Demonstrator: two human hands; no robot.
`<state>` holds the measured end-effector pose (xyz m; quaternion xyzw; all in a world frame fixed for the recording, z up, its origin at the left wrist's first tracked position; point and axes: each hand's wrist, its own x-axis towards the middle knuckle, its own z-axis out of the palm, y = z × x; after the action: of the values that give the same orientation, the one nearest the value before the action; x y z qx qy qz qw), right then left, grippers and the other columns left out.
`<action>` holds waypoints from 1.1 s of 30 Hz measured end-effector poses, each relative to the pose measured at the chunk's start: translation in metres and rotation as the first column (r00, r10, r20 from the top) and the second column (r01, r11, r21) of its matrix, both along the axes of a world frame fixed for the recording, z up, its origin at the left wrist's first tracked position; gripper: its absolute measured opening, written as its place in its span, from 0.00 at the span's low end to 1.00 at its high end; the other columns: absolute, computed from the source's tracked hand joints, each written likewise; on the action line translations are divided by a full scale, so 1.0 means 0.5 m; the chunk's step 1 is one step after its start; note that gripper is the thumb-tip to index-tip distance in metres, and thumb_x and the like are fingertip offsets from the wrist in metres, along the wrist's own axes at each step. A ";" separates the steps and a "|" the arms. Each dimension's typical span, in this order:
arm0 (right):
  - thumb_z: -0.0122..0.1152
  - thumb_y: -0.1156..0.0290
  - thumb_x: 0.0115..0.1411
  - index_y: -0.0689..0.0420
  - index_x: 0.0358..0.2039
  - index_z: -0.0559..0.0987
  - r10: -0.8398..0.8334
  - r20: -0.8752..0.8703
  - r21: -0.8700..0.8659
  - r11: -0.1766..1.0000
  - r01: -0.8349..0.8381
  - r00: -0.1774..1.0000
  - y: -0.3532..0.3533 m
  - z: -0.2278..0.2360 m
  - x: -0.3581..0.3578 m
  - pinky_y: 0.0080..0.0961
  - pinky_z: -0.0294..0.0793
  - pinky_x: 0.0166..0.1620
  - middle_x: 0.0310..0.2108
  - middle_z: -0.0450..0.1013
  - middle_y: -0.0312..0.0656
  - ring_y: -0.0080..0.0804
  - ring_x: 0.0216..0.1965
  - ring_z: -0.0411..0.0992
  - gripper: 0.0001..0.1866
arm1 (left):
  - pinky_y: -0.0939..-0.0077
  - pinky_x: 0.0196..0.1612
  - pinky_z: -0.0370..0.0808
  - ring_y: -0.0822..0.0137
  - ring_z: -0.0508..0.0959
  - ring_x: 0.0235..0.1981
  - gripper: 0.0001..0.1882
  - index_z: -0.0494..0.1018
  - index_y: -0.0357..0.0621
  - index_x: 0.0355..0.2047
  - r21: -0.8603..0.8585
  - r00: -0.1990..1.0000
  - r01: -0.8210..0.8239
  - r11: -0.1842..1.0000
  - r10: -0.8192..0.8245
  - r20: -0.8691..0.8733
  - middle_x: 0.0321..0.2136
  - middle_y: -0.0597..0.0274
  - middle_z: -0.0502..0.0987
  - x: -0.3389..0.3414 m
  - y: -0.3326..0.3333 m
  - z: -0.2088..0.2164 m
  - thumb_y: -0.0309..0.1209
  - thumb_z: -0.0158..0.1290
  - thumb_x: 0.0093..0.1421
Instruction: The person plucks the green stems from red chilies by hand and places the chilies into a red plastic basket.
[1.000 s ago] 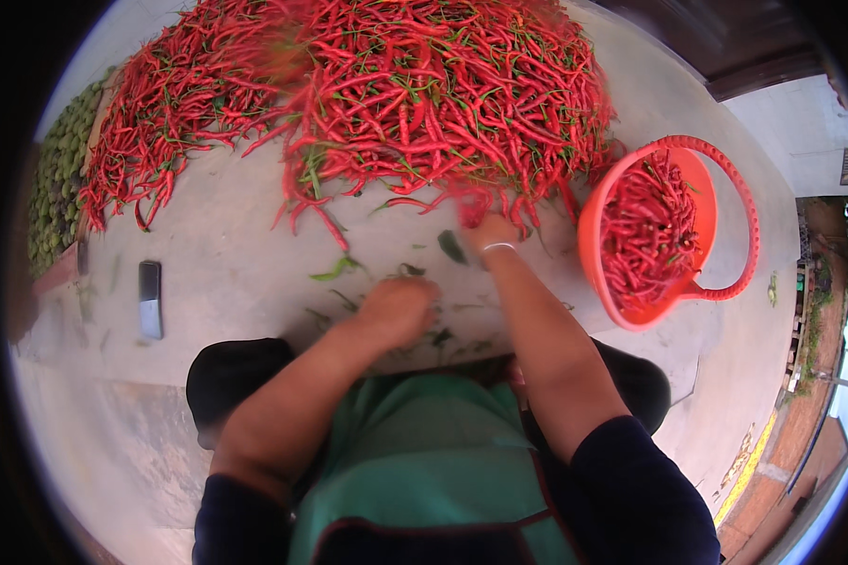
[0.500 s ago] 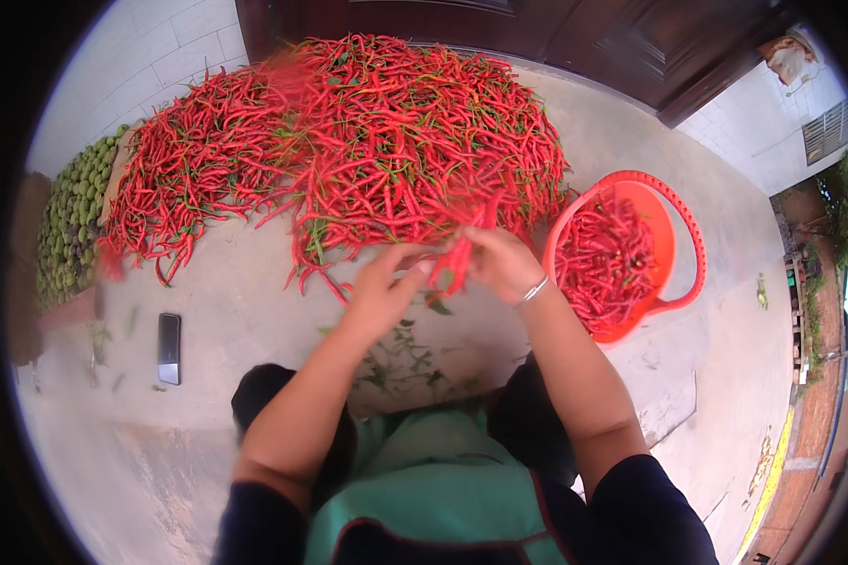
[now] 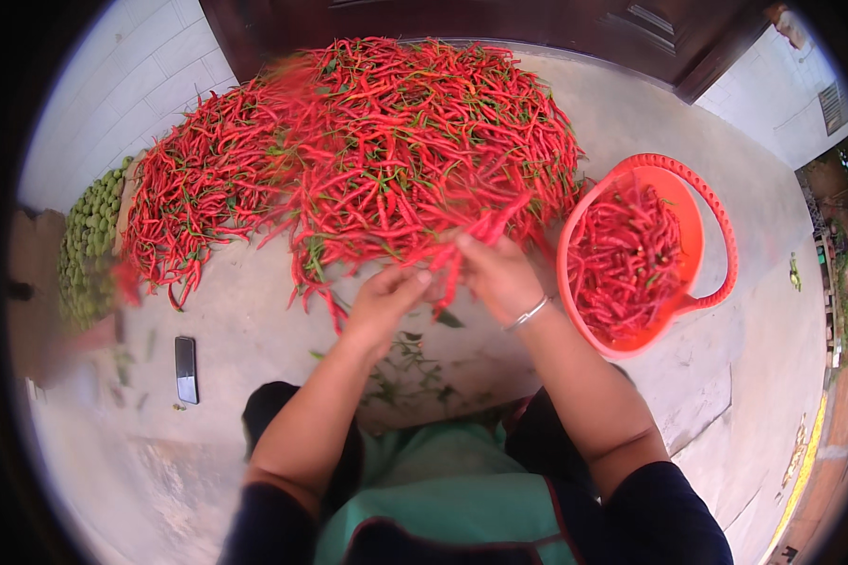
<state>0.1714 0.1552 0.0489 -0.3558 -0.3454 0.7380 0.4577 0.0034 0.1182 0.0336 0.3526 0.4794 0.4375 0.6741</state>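
Several long red chili peppers (image 3: 493, 224) stick out of my right hand (image 3: 502, 280), whose fingers are wrapped round them. My left hand (image 3: 384, 303) is closed in a pinch close against the near ends of those chilies; whatever sits between its fingertips is too small to tell. Both hands are just in front of a big heap of red chilies (image 3: 405, 141) with green stems, spread on the concrete floor. To the right of my right hand stands an orange-red plastic basket (image 3: 718, 295) with a looped handle, partly filled with red chilies (image 3: 627, 259).
Green stems and leaves (image 3: 410, 372) litter the floor between my knees. A dark phone (image 3: 187, 369) lies at the left. Beyond it is a pile of round green fruit (image 3: 89, 235) by the white tiled wall (image 3: 151, 66). A dark brown door (image 3: 499, 21) rises behind the heap.
The view has shifted slightly, so the basket, heap and phone appear a little displaced. My right hand still grips its chilies, and my left hand stays beside them, its fingers slightly lower.
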 end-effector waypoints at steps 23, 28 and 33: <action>0.49 0.68 0.61 0.59 0.36 0.72 -0.039 -0.243 -0.136 0.991 0.006 0.969 -0.022 0.012 0.000 0.25 0.71 0.33 0.32 0.72 0.40 0.29 0.31 0.71 0.09 | 0.80 0.34 0.69 0.73 0.72 0.28 0.15 0.71 0.38 0.33 0.133 0.931 0.366 0.921 -0.364 -0.038 0.25 0.64 0.72 -0.001 -0.056 0.014 0.38 0.41 0.63; 0.51 0.69 0.61 0.58 0.36 0.72 -0.138 -0.197 -0.192 0.976 0.100 0.971 -0.013 -0.019 -0.009 0.23 0.71 0.31 0.29 0.72 0.39 0.27 0.29 0.72 0.07 | 0.84 0.25 0.64 0.76 0.66 0.21 0.16 0.68 0.41 0.27 0.184 0.931 0.360 0.915 -0.339 -0.136 0.19 0.68 0.68 0.006 -0.065 0.000 0.40 0.41 0.64; 0.51 0.67 0.61 0.59 0.34 0.72 -0.404 0.062 0.221 0.897 0.382 0.913 -0.040 0.010 -0.025 0.19 0.70 0.31 0.28 0.72 0.37 0.20 0.29 0.70 0.08 | 0.84 0.17 0.54 0.77 0.59 0.14 0.17 0.66 0.47 0.21 -0.178 0.944 -0.084 0.980 0.136 0.301 0.14 0.70 0.63 0.036 -0.059 -0.016 0.42 0.43 0.63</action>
<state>0.1589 0.1354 0.0538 -0.4080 -0.3641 0.5710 0.6124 0.0215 0.0889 0.0257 0.1956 0.4198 0.4844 0.7422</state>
